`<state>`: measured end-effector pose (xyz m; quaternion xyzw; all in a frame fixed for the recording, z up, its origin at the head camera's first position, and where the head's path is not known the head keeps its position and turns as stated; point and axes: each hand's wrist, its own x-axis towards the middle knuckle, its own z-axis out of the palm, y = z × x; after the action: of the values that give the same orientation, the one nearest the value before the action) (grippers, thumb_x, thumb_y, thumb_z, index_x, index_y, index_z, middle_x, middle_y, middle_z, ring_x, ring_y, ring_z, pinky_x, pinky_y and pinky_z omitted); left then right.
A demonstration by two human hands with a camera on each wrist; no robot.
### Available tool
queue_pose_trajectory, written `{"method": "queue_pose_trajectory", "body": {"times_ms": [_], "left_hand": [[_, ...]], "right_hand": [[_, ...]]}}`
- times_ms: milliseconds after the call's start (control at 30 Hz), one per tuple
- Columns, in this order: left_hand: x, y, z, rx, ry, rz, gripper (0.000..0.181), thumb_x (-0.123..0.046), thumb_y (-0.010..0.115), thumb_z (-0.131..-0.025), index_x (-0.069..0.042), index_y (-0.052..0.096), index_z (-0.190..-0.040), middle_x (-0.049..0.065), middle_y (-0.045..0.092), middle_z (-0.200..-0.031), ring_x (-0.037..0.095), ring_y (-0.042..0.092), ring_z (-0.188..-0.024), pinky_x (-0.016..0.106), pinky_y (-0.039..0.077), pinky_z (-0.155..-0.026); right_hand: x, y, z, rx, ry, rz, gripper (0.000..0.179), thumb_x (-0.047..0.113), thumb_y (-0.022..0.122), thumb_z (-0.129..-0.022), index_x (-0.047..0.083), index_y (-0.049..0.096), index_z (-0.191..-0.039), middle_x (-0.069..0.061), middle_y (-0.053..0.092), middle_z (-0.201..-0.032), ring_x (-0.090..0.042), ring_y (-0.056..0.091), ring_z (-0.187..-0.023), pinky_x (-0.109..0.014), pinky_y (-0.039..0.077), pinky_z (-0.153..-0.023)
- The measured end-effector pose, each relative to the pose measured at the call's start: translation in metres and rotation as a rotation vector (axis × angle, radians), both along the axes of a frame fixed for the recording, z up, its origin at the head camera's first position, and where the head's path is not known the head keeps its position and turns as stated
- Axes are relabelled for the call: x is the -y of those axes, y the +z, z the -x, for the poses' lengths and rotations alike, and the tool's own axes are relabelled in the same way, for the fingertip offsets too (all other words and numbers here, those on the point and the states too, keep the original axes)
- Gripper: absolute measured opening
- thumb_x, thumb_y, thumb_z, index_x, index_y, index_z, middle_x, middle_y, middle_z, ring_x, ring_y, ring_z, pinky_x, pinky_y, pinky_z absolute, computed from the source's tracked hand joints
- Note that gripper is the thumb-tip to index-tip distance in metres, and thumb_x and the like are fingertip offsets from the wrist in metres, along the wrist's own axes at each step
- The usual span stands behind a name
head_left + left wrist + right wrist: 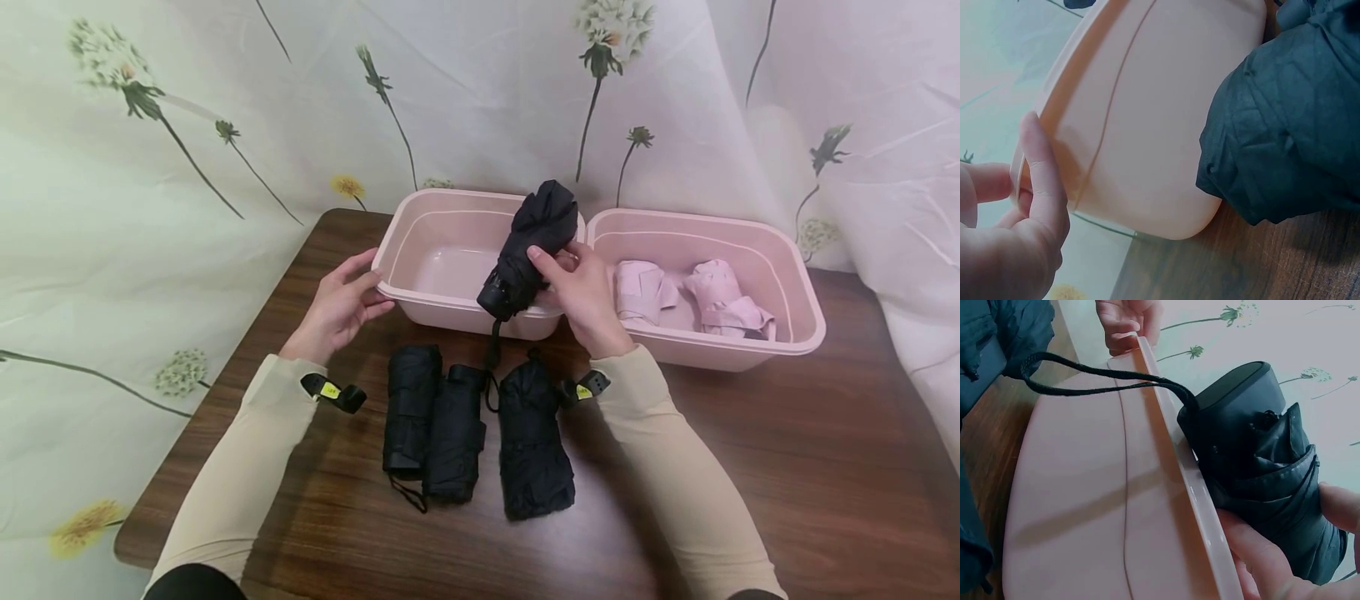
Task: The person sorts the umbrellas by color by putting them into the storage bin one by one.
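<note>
A folded black umbrella (536, 237) is held in my right hand (585, 292), tilted over the right end of the left pink bin (416, 293). Its handle points down toward the front rim, and a wrist strap (1104, 374) hangs from it. At the bin's left end, my left hand (341, 304) pinches the rim between thumb and fingers (1044, 169). Three more folded black umbrellas lie on the table in front of the bin: one on the left (411, 408), one in the middle (455, 437) and one on the right (534, 446).
Beside the left bin stands a second pink bin (705, 354), with two folded pink umbrellas (641, 292) inside. Both bins stand on a dark wooden table (750, 467). A flowered cloth (465, 100) hangs behind and at the sides.
</note>
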<state>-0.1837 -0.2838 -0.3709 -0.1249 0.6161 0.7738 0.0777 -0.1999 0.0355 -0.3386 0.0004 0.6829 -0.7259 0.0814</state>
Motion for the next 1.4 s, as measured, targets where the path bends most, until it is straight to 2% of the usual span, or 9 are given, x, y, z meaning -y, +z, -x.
{"method": "queue_pose_trajectory", "body": {"times_ms": [133, 267, 433, 600, 733, 867, 1100, 1200, 1400], "left_hand": [[-0.002, 0.000, 0.001, -0.001, 0.001, -0.031, 0.052, -0.010, 0.051, -0.100, -0.017, 0.036, -0.149, 0.014, 0.048, -0.125, 0.013, 0.069, -0.072, 0.025, 0.060, -0.064], [-0.003, 0.000, 0.003, 0.000, 0.004, -0.001, 0.051, -0.011, 0.050, -0.100, -0.017, 0.036, -0.148, 0.014, 0.047, -0.127, 0.012, 0.069, -0.071, 0.024, 0.060, -0.064], [-0.002, 0.001, 0.003, -0.003, -0.004, -0.028, 0.053, -0.010, 0.052, -0.099, -0.017, 0.034, -0.149, 0.013, 0.046, -0.126, 0.013, 0.068, -0.072, 0.025, 0.060, -0.064], [0.000, 0.001, 0.002, 0.010, -0.001, 0.011, 0.053, -0.012, 0.052, -0.100, -0.018, 0.035, -0.149, 0.012, 0.042, -0.131, 0.012, 0.067, -0.077, 0.024, 0.060, -0.066], [-0.001, 0.001, 0.002, 0.016, -0.002, 0.053, 0.052, -0.014, 0.051, -0.100, -0.020, 0.035, -0.149, 0.014, 0.039, -0.137, 0.011, 0.068, -0.079, 0.024, 0.060, -0.068], [-0.001, 0.001, 0.002, 0.014, 0.004, 0.048, 0.053, -0.015, 0.053, -0.099, -0.020, 0.035, -0.149, 0.015, 0.040, -0.136, 0.011, 0.068, -0.077, 0.025, 0.060, -0.068], [-0.001, 0.000, 0.001, 0.012, 0.006, 0.047, 0.054, -0.016, 0.054, -0.099, -0.019, 0.035, -0.149, 0.015, 0.040, -0.135, 0.011, 0.068, -0.077, 0.024, 0.060, -0.067], [0.000, 0.000, 0.001, 0.010, 0.007, 0.046, 0.054, -0.016, 0.053, -0.099, -0.019, 0.034, -0.150, 0.015, 0.040, -0.134, 0.011, 0.068, -0.076, 0.024, 0.060, -0.067], [0.000, 0.000, 0.000, 0.002, 0.002, 0.038, 0.054, -0.016, 0.053, -0.099, -0.019, 0.034, -0.149, 0.016, 0.040, -0.135, 0.011, 0.069, -0.076, 0.024, 0.060, -0.066]], "right_hand": [[0.000, -0.001, 0.000, 0.004, 0.010, 0.031, 0.069, 0.022, 0.065, -0.093, 0.001, 0.029, -0.148, -0.020, 0.057, -0.125, -0.021, 0.065, -0.098, -0.039, 0.059, -0.082], [-0.003, 0.000, -0.001, 0.006, 0.038, 0.074, 0.066, 0.010, 0.061, -0.094, 0.002, 0.026, -0.150, -0.022, 0.055, -0.128, -0.018, 0.065, -0.091, -0.032, 0.060, -0.077], [-0.009, 0.004, -0.003, -0.017, 0.075, 0.111, 0.060, 0.003, 0.058, -0.094, 0.003, 0.031, -0.148, -0.020, 0.054, -0.128, -0.017, 0.065, -0.090, -0.031, 0.060, -0.077], [-0.014, 0.005, -0.006, -0.031, 0.085, 0.107, 0.055, 0.003, 0.058, -0.094, 0.003, 0.036, -0.144, -0.015, 0.055, -0.121, -0.021, 0.064, -0.091, -0.032, 0.060, -0.077], [-0.019, 0.003, -0.008, -0.043, 0.094, 0.076, 0.050, 0.003, 0.058, -0.094, -0.001, 0.039, -0.140, -0.015, 0.056, -0.118, -0.020, 0.064, -0.088, -0.030, 0.060, -0.077], [-0.022, 0.004, -0.012, -0.051, 0.097, 0.035, 0.049, 0.003, 0.058, -0.094, -0.003, 0.040, -0.139, -0.017, 0.057, -0.119, -0.014, 0.064, -0.083, -0.028, 0.060, -0.078], [-0.030, 0.011, -0.021, -0.094, 0.085, 0.022, 0.049, 0.003, 0.057, -0.094, -0.003, 0.040, -0.140, -0.014, 0.055, -0.116, -0.013, 0.063, -0.084, -0.024, 0.059, -0.078], [-0.035, 0.016, -0.027, -0.128, 0.086, -0.048, 0.049, 0.006, 0.058, -0.094, -0.001, 0.042, -0.140, -0.015, 0.056, -0.118, -0.011, 0.063, -0.087, -0.023, 0.059, -0.078], [-0.048, 0.024, -0.041, -0.201, 0.095, -0.183, 0.050, 0.012, 0.062, -0.092, 0.004, 0.045, -0.138, -0.018, 0.059, -0.119, -0.018, 0.066, -0.090, -0.030, 0.060, -0.077]]}}
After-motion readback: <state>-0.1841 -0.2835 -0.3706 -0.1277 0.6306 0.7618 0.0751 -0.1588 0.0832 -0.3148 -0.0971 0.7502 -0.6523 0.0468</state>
